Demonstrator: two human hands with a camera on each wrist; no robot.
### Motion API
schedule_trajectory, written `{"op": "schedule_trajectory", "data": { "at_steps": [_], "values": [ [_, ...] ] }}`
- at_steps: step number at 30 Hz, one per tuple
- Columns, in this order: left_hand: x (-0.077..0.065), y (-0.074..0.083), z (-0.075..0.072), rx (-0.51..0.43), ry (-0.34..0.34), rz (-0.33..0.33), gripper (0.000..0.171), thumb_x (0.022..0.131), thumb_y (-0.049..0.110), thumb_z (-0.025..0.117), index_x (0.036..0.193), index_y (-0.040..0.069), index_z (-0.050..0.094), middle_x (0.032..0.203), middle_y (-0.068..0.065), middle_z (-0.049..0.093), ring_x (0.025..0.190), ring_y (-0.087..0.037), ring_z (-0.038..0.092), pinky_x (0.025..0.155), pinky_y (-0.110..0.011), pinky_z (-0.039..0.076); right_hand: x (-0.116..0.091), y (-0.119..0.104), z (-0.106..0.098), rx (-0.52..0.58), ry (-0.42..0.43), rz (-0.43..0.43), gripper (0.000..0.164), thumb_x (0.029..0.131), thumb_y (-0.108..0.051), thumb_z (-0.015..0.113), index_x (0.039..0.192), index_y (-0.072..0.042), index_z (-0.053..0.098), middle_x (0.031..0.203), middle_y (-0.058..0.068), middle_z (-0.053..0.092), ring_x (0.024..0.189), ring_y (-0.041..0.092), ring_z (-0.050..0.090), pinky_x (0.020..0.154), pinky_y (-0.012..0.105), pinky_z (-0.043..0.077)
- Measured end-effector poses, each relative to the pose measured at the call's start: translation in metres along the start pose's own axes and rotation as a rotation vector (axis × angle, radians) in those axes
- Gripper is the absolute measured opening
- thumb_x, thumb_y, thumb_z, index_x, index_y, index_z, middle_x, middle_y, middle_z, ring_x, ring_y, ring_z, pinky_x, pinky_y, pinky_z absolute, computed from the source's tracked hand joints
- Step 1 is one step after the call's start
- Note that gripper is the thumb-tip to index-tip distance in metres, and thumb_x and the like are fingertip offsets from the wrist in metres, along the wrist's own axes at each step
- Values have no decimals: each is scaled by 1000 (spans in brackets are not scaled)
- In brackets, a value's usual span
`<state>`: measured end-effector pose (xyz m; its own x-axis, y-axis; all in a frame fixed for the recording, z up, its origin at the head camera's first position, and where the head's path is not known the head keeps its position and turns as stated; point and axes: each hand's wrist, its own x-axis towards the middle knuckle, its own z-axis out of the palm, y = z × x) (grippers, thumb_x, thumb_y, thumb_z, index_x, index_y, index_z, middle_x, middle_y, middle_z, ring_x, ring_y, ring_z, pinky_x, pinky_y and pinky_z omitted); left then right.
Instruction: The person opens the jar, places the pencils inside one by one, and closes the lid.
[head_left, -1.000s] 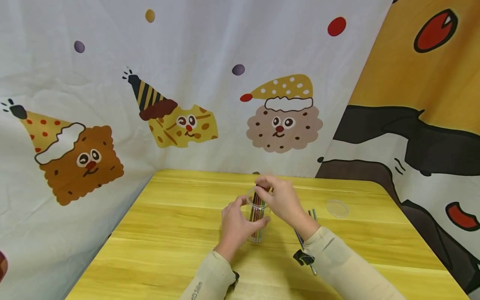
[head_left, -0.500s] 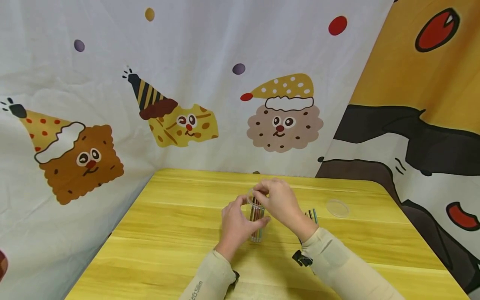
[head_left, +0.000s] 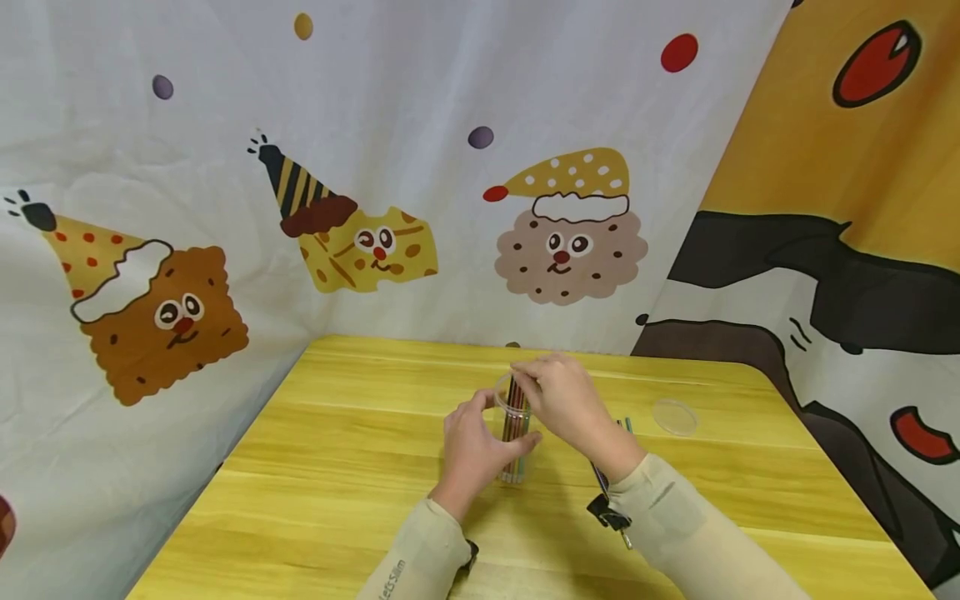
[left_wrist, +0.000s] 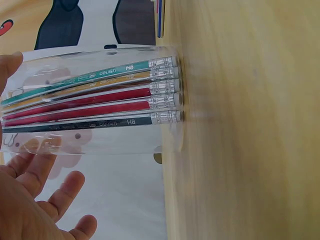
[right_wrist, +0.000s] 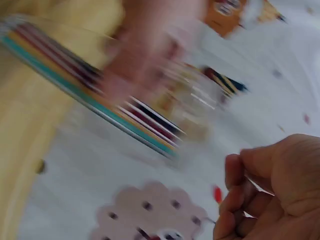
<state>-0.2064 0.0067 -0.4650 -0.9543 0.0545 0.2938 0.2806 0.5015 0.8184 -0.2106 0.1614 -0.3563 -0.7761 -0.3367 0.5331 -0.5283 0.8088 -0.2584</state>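
Note:
A clear plastic tube (left_wrist: 110,145) with several pencils (left_wrist: 100,97) inside stands upright on the table. The pencils have teal, orange, red and black barrels, with their eraser ends at the bottom. My left hand (head_left: 476,450) grips the tube from its left side, thumb across the front. Over the tube's rim, my right hand (head_left: 566,400) is at the upper ends of the pencils. In the right wrist view, the right hand's fingers (right_wrist: 235,172) are curled with thumb and index tips together, and nothing shows between them. The tube is blurred there.
Loose pencils (head_left: 600,479) lie on the yellow wooden table (head_left: 337,492), partly hidden under my right wrist. A round clear lid (head_left: 675,417) lies farther right. A printed cloth (head_left: 397,100) hangs behind the table.
My right hand dipped at the tube's mouth, then rose slightly and shifted right, showing more of the pencils' upper ends. The left hand and tube have stayed in place.

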Motion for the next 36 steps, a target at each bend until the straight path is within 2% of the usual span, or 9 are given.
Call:
{"op": "schedule_trajectory", "data": {
  "at_steps": [3, 5, 7, 11, 16, 18, 20, 26, 36],
  "values": [
    [0, 0, 1, 2, 2, -27, 76, 74, 56, 95, 133, 20, 65, 131, -4, 72, 133, -37, 58, 120, -64, 36, 1, 4, -21, 63, 94, 35, 24, 103, -9, 70, 125, -3, 79, 102, 14, 82, 74, 23, 69, 65, 33, 55],
    [0, 1, 1, -1, 3, -44, 79, 73, 57, 96, 135, 20, 64, 132, -3, 72, 135, -37, 56, 119, -64, 38, 0, 12, -36, 91, 154, 78, 24, 103, -9, 70, 125, -3, 79, 102, 14, 82, 77, 25, 70, 63, 30, 51],
    [0, 1, 1, 6, 6, -54, 80, 72, 58, 96, 135, 20, 64, 132, -3, 72, 136, -37, 55, 118, -64, 40, -5, 28, -47, 94, 169, 131, 22, 105, -11, 69, 123, -4, 80, 101, 14, 82, 81, 27, 72, 62, 30, 51],
    [0, 2, 0, 2, 6, -70, 81, 72, 56, 96, 136, 20, 64, 132, -2, 72, 137, -37, 54, 119, -64, 39, -31, 77, -50, 110, 7, 309, 26, 107, -19, 66, 125, -3, 78, 108, 17, 81, 87, 29, 73, 67, 34, 55],
    [1, 3, 0, -6, 4, -96, 81, 71, 56, 97, 136, 21, 64, 132, -1, 71, 138, -39, 52, 115, -65, 43, -81, 148, -23, 41, -313, 527, 35, 107, -26, 67, 128, 1, 74, 117, 25, 77, 97, 36, 74, 77, 47, 62],
    [0, 3, 0, -5, 3, -106, 81, 71, 56, 97, 137, 21, 64, 133, -1, 71, 138, -39, 51, 114, -65, 44, -97, 168, -12, 8, -380, 568, 37, 106, -26, 68, 128, 3, 73, 120, 26, 75, 102, 39, 74, 82, 51, 62],
    [0, 4, 1, 2, 1, -111, 82, 71, 58, 97, 137, 21, 64, 134, -1, 71, 138, -39, 52, 113, -65, 45, -106, 181, -3, -2, -380, 581, 35, 104, -24, 70, 124, 4, 74, 120, 28, 73, 102, 40, 73, 83, 53, 62],
    [-2, 3, 2, -1, -3, -120, 82, 71, 56, 97, 137, 22, 63, 135, -2, 70, 140, -40, 50, 115, -66, 45, -111, 188, 12, -25, -342, 565, 32, 99, -20, 74, 116, 6, 76, 113, 27, 72, 94, 37, 75, 77, 48, 63],
    [-1, 3, 0, 15, -6, -107, 81, 71, 55, 97, 137, 22, 64, 134, 0, 70, 136, -36, 53, 113, -64, 45, -108, 187, 10, -92, -459, 560, 34, 97, -10, 71, 123, 13, 69, 111, 29, 76, 95, 39, 76, 77, 48, 64]
  ]
}}
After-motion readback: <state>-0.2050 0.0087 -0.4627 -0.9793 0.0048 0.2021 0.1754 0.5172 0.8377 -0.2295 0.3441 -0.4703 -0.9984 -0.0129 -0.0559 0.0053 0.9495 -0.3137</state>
